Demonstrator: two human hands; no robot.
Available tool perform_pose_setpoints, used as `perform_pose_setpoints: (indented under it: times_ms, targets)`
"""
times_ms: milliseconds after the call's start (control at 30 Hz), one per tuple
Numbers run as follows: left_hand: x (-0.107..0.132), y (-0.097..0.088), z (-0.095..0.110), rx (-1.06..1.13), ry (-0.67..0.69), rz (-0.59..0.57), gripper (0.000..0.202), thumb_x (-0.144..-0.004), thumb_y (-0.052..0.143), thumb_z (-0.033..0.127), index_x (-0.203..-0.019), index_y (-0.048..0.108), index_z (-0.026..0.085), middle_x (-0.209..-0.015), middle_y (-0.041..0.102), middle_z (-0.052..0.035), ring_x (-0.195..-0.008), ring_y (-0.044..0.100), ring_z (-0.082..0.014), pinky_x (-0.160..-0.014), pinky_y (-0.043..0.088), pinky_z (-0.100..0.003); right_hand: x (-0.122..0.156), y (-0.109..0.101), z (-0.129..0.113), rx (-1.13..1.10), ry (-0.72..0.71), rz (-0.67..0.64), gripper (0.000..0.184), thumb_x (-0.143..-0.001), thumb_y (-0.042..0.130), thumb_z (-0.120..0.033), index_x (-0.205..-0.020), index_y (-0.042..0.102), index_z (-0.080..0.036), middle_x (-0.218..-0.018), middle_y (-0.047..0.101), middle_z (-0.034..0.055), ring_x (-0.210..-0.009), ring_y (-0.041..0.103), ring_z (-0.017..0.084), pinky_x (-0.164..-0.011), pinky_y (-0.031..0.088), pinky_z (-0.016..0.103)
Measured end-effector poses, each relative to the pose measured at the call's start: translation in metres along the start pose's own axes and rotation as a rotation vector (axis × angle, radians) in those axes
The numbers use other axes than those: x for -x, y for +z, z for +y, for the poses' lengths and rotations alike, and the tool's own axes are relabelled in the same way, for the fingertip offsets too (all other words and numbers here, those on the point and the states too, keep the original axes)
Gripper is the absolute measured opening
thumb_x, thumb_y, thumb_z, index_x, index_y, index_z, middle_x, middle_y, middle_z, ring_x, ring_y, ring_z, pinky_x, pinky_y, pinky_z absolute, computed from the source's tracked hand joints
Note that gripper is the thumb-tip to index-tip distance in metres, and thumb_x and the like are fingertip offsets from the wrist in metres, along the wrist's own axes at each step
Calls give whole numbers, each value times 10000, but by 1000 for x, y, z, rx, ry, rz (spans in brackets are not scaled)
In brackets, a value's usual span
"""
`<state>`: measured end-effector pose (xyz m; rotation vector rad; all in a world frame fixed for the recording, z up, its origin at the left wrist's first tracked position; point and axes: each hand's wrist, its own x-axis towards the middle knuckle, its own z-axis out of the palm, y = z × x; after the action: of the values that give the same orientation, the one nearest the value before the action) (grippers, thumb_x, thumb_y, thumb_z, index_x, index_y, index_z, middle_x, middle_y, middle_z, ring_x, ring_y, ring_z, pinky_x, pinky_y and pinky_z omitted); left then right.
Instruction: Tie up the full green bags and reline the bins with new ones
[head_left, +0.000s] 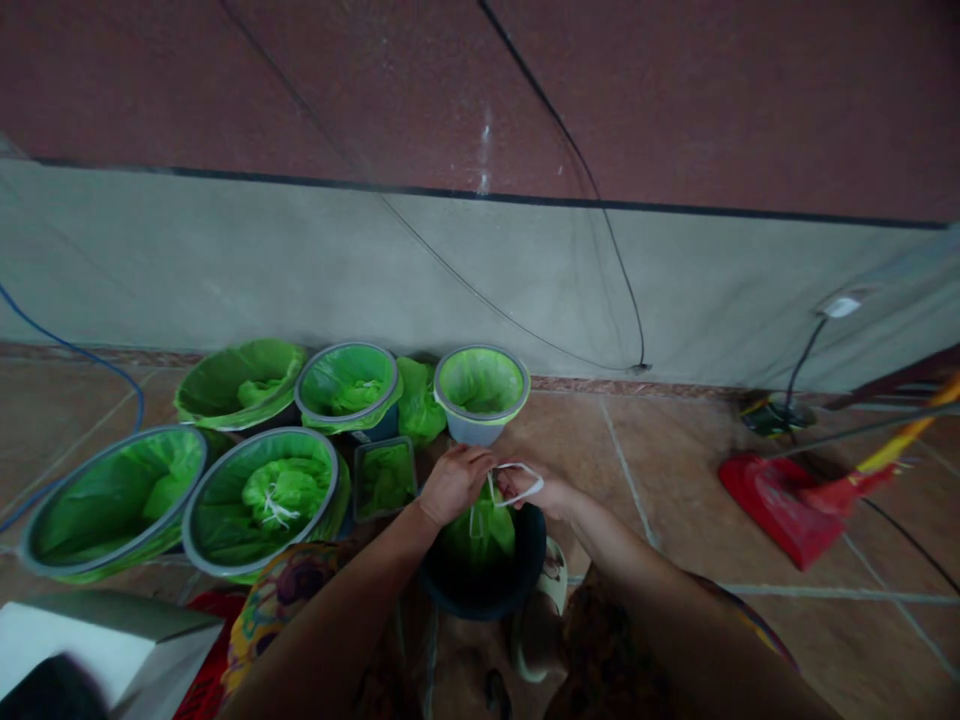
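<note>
A green plastic bag is gathered up inside a dark round bin that stands between my feet. Over the bag's gathered top, my left hand is closed with its fingers bent at the white drawstring. My right hand grips the same drawstring from the right, and a loop of it sticks out around those fingers. Both sets of fingertips are partly hidden, and the two hands are close together.
Beyond my hands stands a small lined bin. Several green-lined bins, including a front one with a tied bag, are grouped left. A white box lies near left. At right are a red dustpan and cables by the wall.
</note>
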<state>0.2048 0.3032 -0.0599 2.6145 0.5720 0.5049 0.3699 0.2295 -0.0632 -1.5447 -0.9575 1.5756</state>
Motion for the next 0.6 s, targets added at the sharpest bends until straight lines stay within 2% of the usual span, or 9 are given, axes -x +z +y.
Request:
perform_pose_setpoints:
  times_ms: [100, 167, 267, 433, 600]
  targets:
    - [2, 7, -1, 101, -83, 75, 260, -928, 479, 144, -1046, 706, 194, -1041, 710, -83, -960, 665, -176, -890, 514, -306, 0, -2, -3, 57, 17, -3, 196, -722, 628, -355, -651, 550, -190, -537, 483, -45, -478, 416, 72, -451, 314, 202]
    - [3, 9, -2, 213, -144, 125, 254, -933, 491, 169, -1026, 725, 208, -1037, 714, -75, -943, 674, -164, -883, 526, -292, 1, -3, -7, 85, 6, 15, 206, -719, 650, -383, -747, 606, -184, -541, 471, -60, -473, 401, 67, -447, 296, 195]
    - [3, 9, 0, 366, -220, 180, 224, -916, 539, 209, -987, 752, 215, -1022, 721, -74, -938, 680, -169, -891, 534, -300, 0, -5, -8, 60, -64, 25, 317, -694, 683, -412, -903, 660, -175, -561, 471, -75, -476, 369, 59, -447, 261, 191]
    - [2, 4, 1, 441, -251, 198, 226, -908, 555, 250, -947, 775, 216, -968, 724, -75, -887, 680, -169, -848, 547, -302, -1, -4, -9, 13, -96, 17, 301, -650, 697, -423, -789, 678, -157, -619, 540, -47, -518, 380, 59, -482, 268, 205]
    - [-1, 0, 0, 351, -214, 159, 260, -923, 522, 247, -996, 771, 240, -1050, 743, -69, -987, 672, -199, -946, 514, -355, 2, -4, -16, 6, -73, 204, 207, -685, 632, -366, -759, 673, -177, -694, 597, -15, -630, 495, 105, -571, 356, 226]
